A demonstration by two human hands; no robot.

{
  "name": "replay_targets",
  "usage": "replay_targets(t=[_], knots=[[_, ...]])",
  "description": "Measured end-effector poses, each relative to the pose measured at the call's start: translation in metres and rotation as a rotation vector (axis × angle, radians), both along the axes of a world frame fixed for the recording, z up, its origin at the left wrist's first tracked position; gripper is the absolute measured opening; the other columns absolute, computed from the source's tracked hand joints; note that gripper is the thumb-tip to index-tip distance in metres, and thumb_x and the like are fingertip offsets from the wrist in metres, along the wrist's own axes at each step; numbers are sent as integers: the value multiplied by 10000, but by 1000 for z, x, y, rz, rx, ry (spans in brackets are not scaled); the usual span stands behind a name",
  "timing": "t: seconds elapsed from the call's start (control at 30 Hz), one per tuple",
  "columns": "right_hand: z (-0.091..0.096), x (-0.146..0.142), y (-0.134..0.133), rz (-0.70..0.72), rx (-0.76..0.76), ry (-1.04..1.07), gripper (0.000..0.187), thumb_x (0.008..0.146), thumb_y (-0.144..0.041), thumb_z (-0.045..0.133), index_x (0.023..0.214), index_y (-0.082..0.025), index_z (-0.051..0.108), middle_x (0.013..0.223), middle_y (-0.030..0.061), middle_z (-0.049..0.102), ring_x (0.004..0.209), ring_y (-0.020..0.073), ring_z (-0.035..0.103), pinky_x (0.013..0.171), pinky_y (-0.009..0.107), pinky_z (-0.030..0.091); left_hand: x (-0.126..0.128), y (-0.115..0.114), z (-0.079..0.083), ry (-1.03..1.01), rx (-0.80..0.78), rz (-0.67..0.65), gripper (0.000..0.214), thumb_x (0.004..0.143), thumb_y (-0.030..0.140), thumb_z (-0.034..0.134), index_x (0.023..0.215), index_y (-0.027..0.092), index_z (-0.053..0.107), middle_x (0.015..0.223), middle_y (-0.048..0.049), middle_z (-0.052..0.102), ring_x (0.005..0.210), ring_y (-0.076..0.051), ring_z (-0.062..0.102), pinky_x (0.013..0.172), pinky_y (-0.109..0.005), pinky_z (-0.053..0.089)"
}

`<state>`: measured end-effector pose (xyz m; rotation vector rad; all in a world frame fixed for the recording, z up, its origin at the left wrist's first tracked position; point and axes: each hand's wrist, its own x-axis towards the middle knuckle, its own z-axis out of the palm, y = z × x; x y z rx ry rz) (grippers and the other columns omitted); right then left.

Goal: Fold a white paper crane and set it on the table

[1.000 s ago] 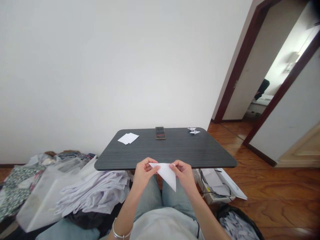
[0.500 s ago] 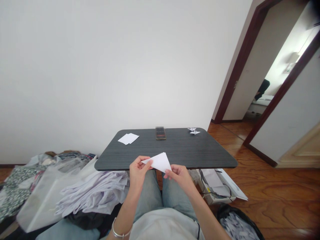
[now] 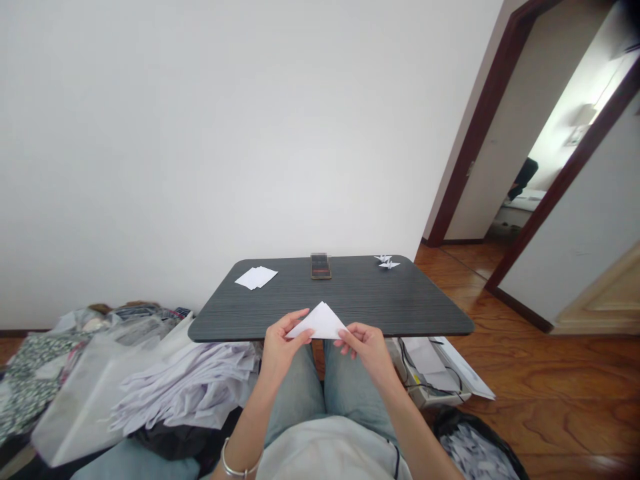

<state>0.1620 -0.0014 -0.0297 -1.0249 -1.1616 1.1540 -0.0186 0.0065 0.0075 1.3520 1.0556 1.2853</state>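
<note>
A white sheet of paper (image 3: 323,321), folded into a triangle with its peak pointing away from me, is held over the near edge of the dark table (image 3: 370,300). My left hand (image 3: 286,337) pinches its left corner between thumb and fingers. At the right corner, my right hand (image 3: 361,340) grips the paper the same way. Two layers show slightly offset at the peak. Flat white paper squares (image 3: 256,277) lie on the table's left side, and small folded paper cranes (image 3: 388,264) sit at its far right.
A dark rectangular phone-like object (image 3: 321,266) lies at the table's back middle, near the wall. Piled fabric (image 3: 190,387) and a clear plastic bag are on the left. At right are a box with cables (image 3: 435,380) and a black bag of paper scraps (image 3: 475,450).
The folded paper has turned so that its long edge lies level towards me. My right hand has risen slightly with its corner; my left hand keeps hold of the left corner.
</note>
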Motion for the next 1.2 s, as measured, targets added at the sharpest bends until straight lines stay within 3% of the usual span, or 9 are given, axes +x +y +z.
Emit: replay_targets(t=[0.17, 0.5, 1.0, 1.2], knots=[[4, -4, -3, -14, -16, 44, 354, 626, -484, 701, 607, -145, 602, 570, 65, 698, 401, 114, 576, 359, 183, 398, 2, -1, -1, 49, 26, -5, 443, 625, 256, 710, 1047, 136, 645, 889, -62, 698, 735, -174, 632, 611, -239, 538], [11, 0, -3, 23, -68, 91, 407, 582, -544, 704, 629, -150, 615, 604, 79, 711, 510, 179, 664, 429, 227, 499, 5, -3, 3, -130, -110, 32, 487, 576, 295, 747, 1022, 120, 659, 825, -77, 723, 732, -190, 655, 608, -255, 555], [9, 4, -1, 79, -92, 87, 404, 587, -529, 708, 640, -132, 647, 667, 108, 724, 534, 179, 670, 457, 235, 507, 5, -1, 0, -165, -120, 39, 413, 609, 276, 734, 975, 101, 656, 862, -88, 725, 749, -180, 666, 609, -232, 552], [12, 13, -2, 85, -51, 96, 442, 633, -539, 675, 837, -146, 667, 745, 111, 729, 603, 195, 682, 494, 254, 523, 1, 0, -1, -198, -103, 92, 403, 598, 288, 741, 950, 106, 666, 850, -80, 726, 752, -182, 664, 626, -240, 555]])
